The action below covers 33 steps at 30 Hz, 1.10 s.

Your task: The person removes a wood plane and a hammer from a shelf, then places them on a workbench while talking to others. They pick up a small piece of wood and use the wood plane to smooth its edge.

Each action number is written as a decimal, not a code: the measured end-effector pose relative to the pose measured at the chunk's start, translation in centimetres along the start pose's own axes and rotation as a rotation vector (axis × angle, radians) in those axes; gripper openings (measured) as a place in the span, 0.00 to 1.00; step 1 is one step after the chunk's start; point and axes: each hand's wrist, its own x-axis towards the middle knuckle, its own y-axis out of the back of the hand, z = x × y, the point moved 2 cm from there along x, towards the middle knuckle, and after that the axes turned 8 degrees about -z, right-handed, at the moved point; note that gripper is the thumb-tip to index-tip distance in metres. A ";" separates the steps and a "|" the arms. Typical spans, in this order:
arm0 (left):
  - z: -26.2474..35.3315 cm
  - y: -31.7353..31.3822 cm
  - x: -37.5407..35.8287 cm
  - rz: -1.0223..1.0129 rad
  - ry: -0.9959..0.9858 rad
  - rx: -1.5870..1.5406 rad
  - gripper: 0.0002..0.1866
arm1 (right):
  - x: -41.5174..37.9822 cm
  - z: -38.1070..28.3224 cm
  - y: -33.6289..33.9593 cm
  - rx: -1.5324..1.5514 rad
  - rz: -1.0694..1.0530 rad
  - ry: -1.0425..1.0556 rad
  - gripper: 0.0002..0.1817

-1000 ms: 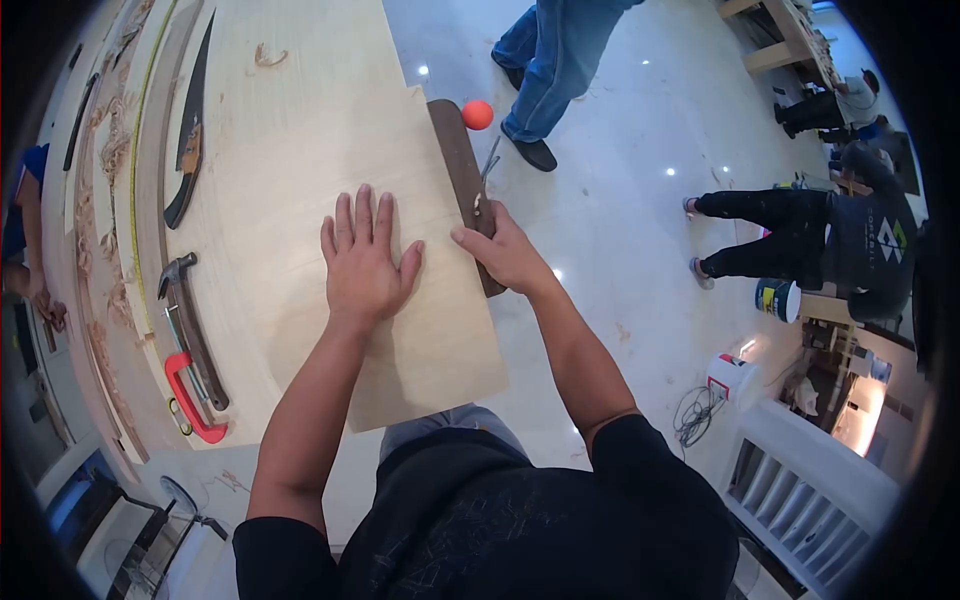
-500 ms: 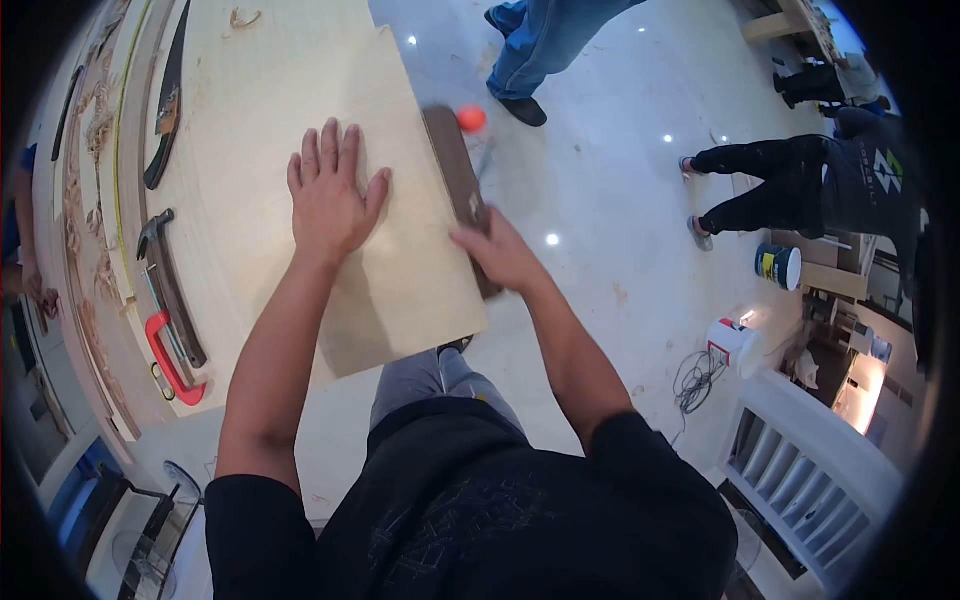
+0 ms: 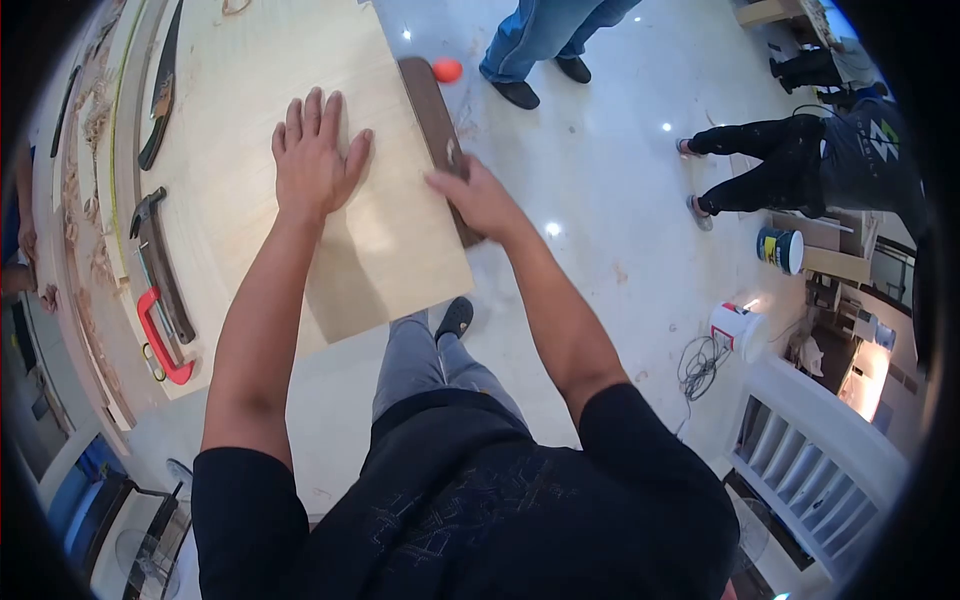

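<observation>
My left hand (image 3: 312, 160) lies flat on a pale wooden board (image 3: 400, 245), its fingers spread and nothing in it. At the board's right edge, my right hand (image 3: 478, 200) grips a long dark brown wooden tool (image 3: 432, 115), which lies along that edge. The thumb rests near the board's top face, and the other fingers are partly hidden behind the tool. A round red-orange object (image 3: 446, 70) shows just beside the tool's far end.
Left on the board lie a saw (image 3: 160, 100), a hammer (image 3: 165, 270) and a red-framed tool (image 3: 155, 340). Wood shavings lie farther left. A person in jeans (image 3: 545, 40) stands beyond; another person (image 3: 770, 150) is at right, near buckets (image 3: 780, 250) and a cable (image 3: 703, 368).
My right hand and the brown tool have moved up and left in the view, along the board's edge. The whole view has also shifted slightly, and the person in jeans now shows both shoes.
</observation>
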 end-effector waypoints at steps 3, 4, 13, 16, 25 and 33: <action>0.6 0.2 0.1 -0.004 -0.012 -0.029 0.35 | -4.3 4.6 -0.1 -0.239 0.081 -0.039 0.44; 0.5 0.2 0.2 0.010 -0.015 -0.032 0.35 | -7.7 7.1 -0.2 -0.376 0.097 -0.120 0.41; 0.0 0.9 0.2 0.014 -0.020 -0.081 0.36 | -10.1 7.7 0.5 0.362 0.164 -0.186 0.26; -0.1 1.6 0.3 -0.028 -0.008 -0.126 0.37 | -4.3 3.4 0.2 0.189 0.046 -0.131 0.29; -0.5 1.9 0.8 -0.115 0.018 -0.215 0.39 | 20.4 -8.7 2.0 -0.008 0.041 0.109 0.34; -0.3 1.7 0.9 -0.135 0.016 -0.167 0.39 | 22.6 -11.4 1.8 0.039 -0.046 0.061 0.37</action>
